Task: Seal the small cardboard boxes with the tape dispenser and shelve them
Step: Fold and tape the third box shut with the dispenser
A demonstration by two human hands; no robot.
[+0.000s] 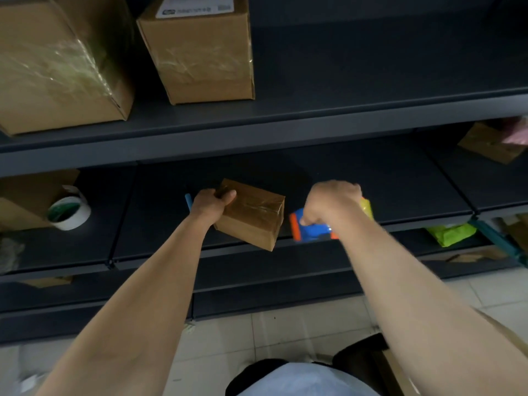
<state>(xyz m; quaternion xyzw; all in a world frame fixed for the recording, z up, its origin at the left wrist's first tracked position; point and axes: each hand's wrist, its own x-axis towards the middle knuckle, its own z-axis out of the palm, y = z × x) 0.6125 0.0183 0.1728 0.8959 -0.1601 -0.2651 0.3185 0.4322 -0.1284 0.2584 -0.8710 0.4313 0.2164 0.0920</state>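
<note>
Left hand (213, 202): fingers curled round small tape-wrapped brown cardboard box (251, 214), tilted above dark metal shelf (160, 195). Right hand (331, 202): grips blue-and-orange plastic tape dispenser (310, 228), just beside box.

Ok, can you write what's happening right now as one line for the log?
left hand: holds box | right hand: grips dispenser | box: taped, tilted over shelf
</note>
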